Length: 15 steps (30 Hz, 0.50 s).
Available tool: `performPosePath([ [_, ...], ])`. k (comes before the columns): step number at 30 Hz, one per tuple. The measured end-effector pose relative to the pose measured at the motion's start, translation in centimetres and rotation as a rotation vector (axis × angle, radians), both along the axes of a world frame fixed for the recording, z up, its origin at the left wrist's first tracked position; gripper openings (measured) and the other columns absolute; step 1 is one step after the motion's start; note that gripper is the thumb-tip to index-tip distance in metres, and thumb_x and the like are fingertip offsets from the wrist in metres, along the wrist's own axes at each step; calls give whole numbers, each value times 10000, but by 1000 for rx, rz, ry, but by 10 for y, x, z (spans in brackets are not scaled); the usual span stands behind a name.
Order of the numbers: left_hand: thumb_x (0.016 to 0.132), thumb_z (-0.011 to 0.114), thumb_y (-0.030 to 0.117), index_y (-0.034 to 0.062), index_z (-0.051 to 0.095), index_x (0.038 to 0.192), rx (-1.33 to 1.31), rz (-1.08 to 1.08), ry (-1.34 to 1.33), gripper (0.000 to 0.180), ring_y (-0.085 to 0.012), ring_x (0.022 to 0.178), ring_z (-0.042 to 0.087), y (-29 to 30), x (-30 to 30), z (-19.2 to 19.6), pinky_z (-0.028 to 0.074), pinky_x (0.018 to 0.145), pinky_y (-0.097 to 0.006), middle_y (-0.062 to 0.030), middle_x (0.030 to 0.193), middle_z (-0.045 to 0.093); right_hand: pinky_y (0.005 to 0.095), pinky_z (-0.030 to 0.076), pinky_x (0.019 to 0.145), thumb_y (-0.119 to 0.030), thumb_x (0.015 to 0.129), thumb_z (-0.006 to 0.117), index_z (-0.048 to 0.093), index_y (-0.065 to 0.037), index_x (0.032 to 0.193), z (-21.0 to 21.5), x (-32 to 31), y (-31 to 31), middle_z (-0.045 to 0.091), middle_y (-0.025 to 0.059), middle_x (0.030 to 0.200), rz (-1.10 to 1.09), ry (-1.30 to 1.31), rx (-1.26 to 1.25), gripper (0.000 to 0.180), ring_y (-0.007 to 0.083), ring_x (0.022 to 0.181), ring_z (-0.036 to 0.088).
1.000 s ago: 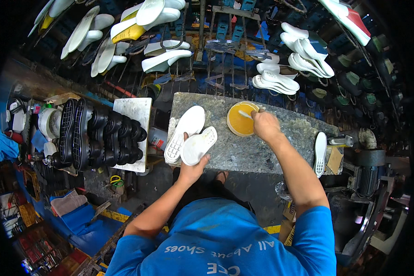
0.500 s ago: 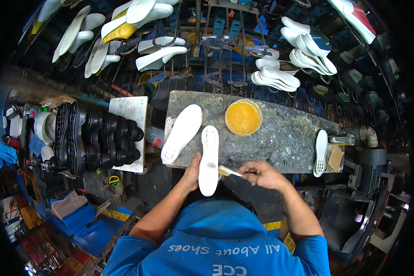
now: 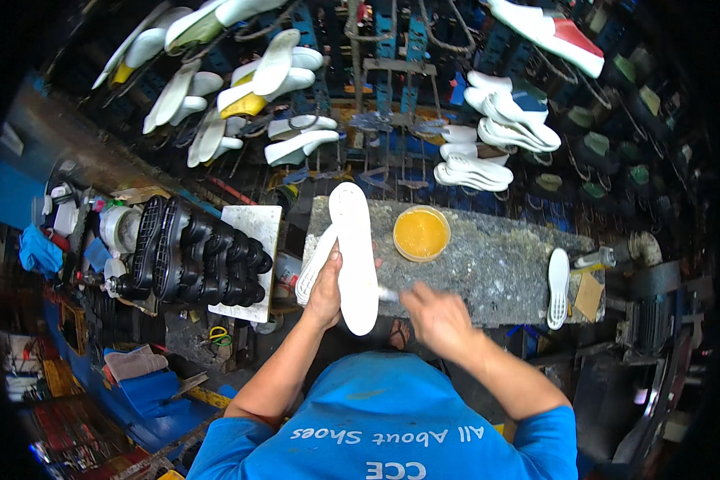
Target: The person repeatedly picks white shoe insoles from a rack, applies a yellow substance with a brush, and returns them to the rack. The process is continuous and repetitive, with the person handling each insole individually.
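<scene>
My left hand (image 3: 326,290) holds a long white shoe sole (image 3: 355,256) upright against the near edge of the grey stone bench (image 3: 496,264). A second white sole (image 3: 315,266) lies tucked just left of it, under my fingers. My right hand (image 3: 434,314) grips a small brush (image 3: 389,295) whose tip touches the lower right side of the held sole. A round bowl of orange-yellow glue (image 3: 421,233) stands on the bench just beyond the brush.
Another white sole (image 3: 558,288) lies at the bench's right end beside a small bottle (image 3: 598,258). A stack of black soles (image 3: 200,256) sits on a white board to the left. Racks of white soles (image 3: 496,120) hang behind the bench.
My right hand left the glue bowl and came back to the sole with the brush. My left hand lifted the sole and turned it lengthwise away from me.
</scene>
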<state>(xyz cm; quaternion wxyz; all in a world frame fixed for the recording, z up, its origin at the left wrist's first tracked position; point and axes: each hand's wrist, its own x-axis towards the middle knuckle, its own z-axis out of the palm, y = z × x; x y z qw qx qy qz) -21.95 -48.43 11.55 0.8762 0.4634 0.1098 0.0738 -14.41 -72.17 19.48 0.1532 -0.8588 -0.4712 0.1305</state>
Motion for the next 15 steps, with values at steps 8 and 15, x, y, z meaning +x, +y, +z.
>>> performPosePath([
  [8, 1170, 475, 642, 57, 410, 1712, 38, -98, -121, 800, -352, 1299, 752, -14, 5, 51, 629, 1071, -471, -184, 1596, 642, 568, 615, 703, -29, 982, 694, 709, -57, 1223, 26, 79, 39, 698, 176, 1041, -113, -193, 519, 243, 448, 843, 753],
  [15, 1202, 442, 588, 163, 280, 1801, -153, 26, -223, 752, -427, 1475, 617, 20, 14, 60, 609, 1108, -637, -210, 1731, 504, 537, 653, 765, -67, 919, 784, 712, -92, 1282, 3, 17, 8, 686, 141, 1116, 61, -198, 321, 371, 360, 962, 797],
])
